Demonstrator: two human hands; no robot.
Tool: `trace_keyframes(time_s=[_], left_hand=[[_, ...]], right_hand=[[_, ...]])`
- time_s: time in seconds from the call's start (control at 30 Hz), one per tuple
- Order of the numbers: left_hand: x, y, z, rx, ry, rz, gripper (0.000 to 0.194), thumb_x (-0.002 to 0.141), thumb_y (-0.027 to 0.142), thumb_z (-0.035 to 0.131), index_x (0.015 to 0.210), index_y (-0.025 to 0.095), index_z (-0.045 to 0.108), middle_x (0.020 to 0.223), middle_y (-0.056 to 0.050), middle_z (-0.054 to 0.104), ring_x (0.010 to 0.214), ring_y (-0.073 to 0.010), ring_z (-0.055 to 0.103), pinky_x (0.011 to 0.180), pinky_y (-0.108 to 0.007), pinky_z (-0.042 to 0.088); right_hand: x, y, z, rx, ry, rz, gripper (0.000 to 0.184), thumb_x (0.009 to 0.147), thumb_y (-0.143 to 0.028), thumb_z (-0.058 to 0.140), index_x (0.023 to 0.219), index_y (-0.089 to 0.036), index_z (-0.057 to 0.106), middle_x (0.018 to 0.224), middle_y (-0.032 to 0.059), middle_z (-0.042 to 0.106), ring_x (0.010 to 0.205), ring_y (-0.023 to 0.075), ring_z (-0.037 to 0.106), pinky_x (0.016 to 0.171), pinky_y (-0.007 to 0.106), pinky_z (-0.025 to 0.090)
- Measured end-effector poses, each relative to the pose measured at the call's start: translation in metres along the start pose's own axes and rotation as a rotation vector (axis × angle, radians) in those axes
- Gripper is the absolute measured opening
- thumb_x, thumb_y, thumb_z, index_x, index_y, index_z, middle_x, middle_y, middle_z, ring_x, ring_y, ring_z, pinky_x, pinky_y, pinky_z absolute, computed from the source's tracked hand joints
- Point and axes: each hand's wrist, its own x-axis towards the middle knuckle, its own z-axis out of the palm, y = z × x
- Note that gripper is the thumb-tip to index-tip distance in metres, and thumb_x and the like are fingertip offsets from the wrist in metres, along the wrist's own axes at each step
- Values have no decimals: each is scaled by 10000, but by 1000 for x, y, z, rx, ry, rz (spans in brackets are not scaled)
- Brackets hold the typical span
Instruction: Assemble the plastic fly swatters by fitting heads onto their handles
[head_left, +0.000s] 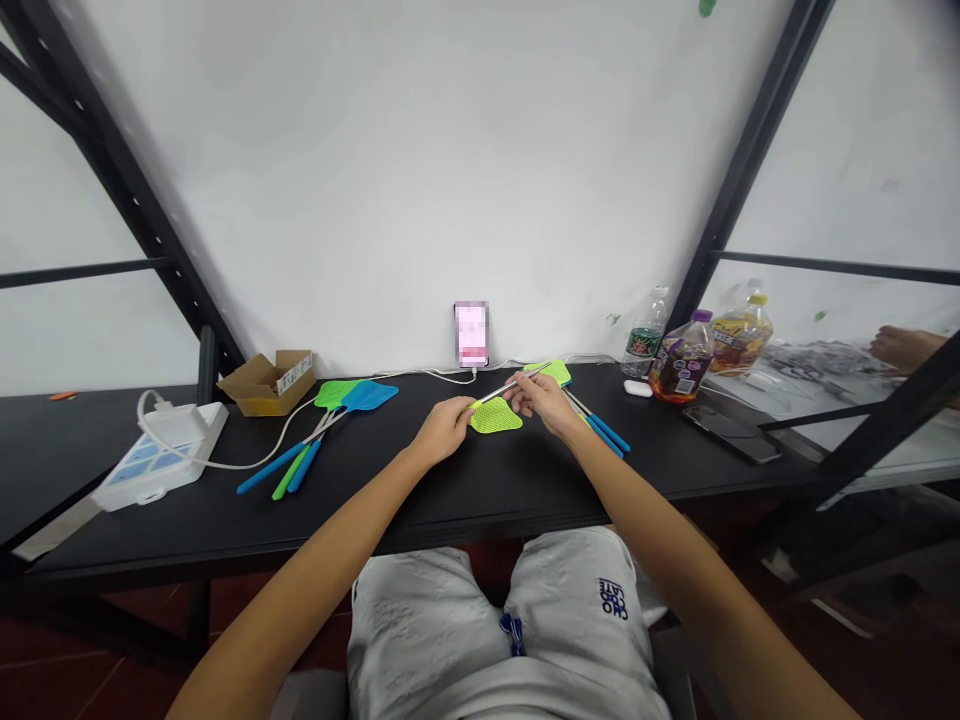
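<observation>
My left hand (444, 428) is closed round the yellow-green grip end of a fly swatter handle (495, 393). Its thin metal rod slants up to the right, and the fingers of my right hand (541, 400) pinch it partway along. Under the rod, a loose-looking yellow-green perforated swatter head (496, 416) lies flat on the black table; whether it joins anything is hidden. Behind my right hand rests another yellow-green swatter head (553, 372), with blue swatter handles (609, 432) sticking out beside my wrist. To the left lie several swatters, among them a blue swatter head (370, 395) and a green one (335, 392).
A phone (472, 335) on a cable leans against the wall. At left are an open cardboard box (271, 383) and a white power strip (161, 455). At right stand a water bottle (645, 335) and a purple-capped drink bottle (682, 358), near a dark phone (731, 433).
</observation>
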Motion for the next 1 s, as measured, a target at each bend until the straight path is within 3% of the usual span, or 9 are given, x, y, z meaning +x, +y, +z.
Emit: trace_keyframes(time_s=[0.17,0.27,0.4,0.5,0.6,0.7,0.8,0.93,1.0], left_hand=[[-1,5,1,-5,11,36,258,956,240,406,1024,171,645,953,-73,682,858,-180,614,786,-287,445],[-1,6,1,21,20,35,232,958,264,413,983,178,628,943,-69,675,857,-180,609,779,-286,434],[1,1,-1,89,69,-77,238,965,339,411,897,189,583,806,-41,642,748,-173,585,681,-275,402],[1,-2,-4,116,92,-167,270,969,397,402,890,201,570,732,-18,623,681,-167,567,641,-269,376],[1,-3,-7,131,94,-206,290,980,406,378,958,218,598,701,-7,624,646,-162,563,637,-266,370],[2,-4,-7,162,92,-219,280,981,373,380,1033,228,614,776,-27,662,685,-169,589,650,-269,378],[3,-8,-6,216,91,-270,253,968,334,402,1029,211,614,862,-61,682,768,-193,612,664,-278,388],[3,-13,-9,228,100,-276,274,969,359,392,1025,224,624,929,-64,692,843,-203,620,686,-279,395],[3,-14,-12,220,104,-261,278,965,372,396,1009,237,636,924,-53,694,860,-201,619,691,-274,392]], right_hand=[[-3,8,10,-73,-201,81,474,824,-595,611,964,-143,649,921,114,721,561,118,605,405,193,330],[-4,13,14,-259,-263,53,497,847,-611,563,981,-141,653,954,118,714,652,147,631,479,223,402],[-6,16,18,-832,-11,-88,529,803,-637,605,967,-136,654,963,131,691,881,221,640,766,321,490],[-10,15,26,-1270,173,17,673,740,-712,616,1018,-101,651,1066,212,644,1056,326,594,901,411,449],[-10,12,37,-1470,170,170,847,634,-753,678,1107,-52,632,1152,281,596,1136,404,549,939,470,420],[-5,7,39,-1451,85,306,898,555,-717,761,1148,-58,617,1153,280,610,1123,404,574,905,455,446],[1,6,29,-1324,-3,393,803,516,-622,836,1092,-97,645,1099,234,660,1041,367,632,829,397,484],[9,14,7,-943,-40,232,444,673,-461,793,967,-148,682,978,115,706,891,247,672,722,286,502],[12,17,-4,-762,95,151,321,788,-396,687,995,-152,665,957,84,697,767,188,655,636,258,498]])
